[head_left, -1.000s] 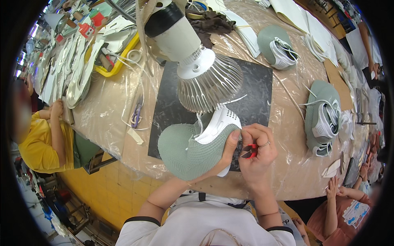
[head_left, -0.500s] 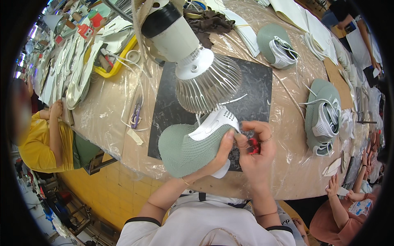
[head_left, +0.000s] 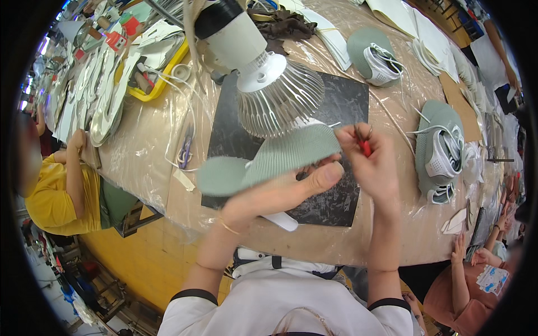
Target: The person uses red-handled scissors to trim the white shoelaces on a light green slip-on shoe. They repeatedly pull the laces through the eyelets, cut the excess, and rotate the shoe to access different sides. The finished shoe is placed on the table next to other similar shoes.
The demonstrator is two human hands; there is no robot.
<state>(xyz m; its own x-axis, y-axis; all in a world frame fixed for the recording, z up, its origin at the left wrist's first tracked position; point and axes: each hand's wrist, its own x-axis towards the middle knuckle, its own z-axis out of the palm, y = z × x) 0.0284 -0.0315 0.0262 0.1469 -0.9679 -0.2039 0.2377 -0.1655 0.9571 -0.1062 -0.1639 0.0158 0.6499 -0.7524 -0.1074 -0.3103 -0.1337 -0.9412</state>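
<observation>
A green knit shoe upper (head_left: 294, 150) with a white panel is held tilted over the black mat (head_left: 343, 106). My left hand (head_left: 283, 193) grips it from beneath, fingers partly hidden behind it. At the upper's right end is my right hand (head_left: 374, 171), closed around a small red-handled tool (head_left: 363, 147), perhaps thread snips; its tip is not clear. Some of the white panel and lace is hidden behind the upper and the lamp. Below my left wrist a white strip (head_left: 282, 221) sticks out over the mat's near edge.
A finned lamp (head_left: 280, 92) hangs low above the mat. Two more green uppers, a far one (head_left: 370, 56) and a right one (head_left: 440, 151), lie on the plastic-covered table. Purple scissors (head_left: 186, 150) and a yellow tray (head_left: 150, 96) are at left. Other people sit at both sides.
The upper has been turned so its ribbed green side faces up, hiding most of the white panel. My right hand has moved up and away from my left thumb, still holding the red tool.
</observation>
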